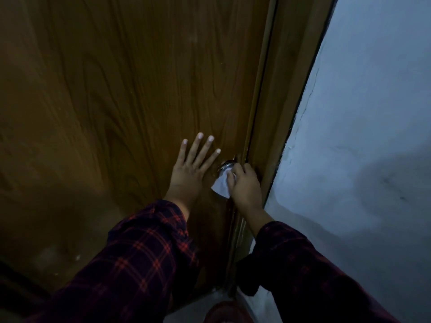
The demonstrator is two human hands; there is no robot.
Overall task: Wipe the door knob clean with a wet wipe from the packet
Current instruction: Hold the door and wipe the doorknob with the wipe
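Plaid sleeves [130,259] reach up from me toward the door [116,89]: my left hand [190,170] lies flat, fingers spread, beside the knob [225,166], while my right hand [245,185], nearer, clamps the wet wipe [221,187] against its lower right side.

Dim, murky picture, wide-angle bending at the edges (softest lower left), bluish wall [373,113] brightest.

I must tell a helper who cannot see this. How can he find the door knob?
Follow the brown door to its right edge, beside the frame. The knob sits there, between the flat left hand and the right hand pressing a wipe. It alone is shiny metal.
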